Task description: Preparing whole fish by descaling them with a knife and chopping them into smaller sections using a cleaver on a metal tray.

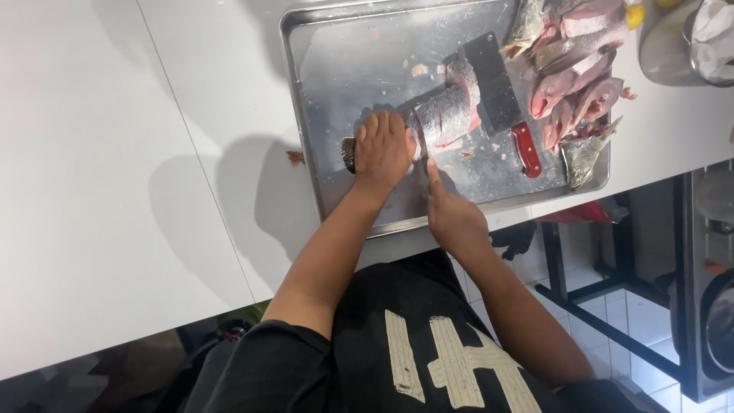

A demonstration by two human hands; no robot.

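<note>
A large silver-scaled fish [447, 115] lies across a metal tray [306, 153] on the white counter. My left hand [382, 149] presses down and grips the fish at its tail end. My right hand [453, 216] is just below it at the tray's near edge. It is closed on a thin knife [425, 157], with the forefinger stretched along the blade. The blade meets the fish right beside my left hand. A cleaver [495, 84] with a red handle rests on the tray against the fish's other side, and no hand is on it.
Several cut fish pieces [581, 84] are piled at the tray's right end. A metal pot [673, 46] stands at the far right of the counter. A small scrap [295, 157] lies left of the tray. A dark metal rack [612, 321] stands below the counter edge.
</note>
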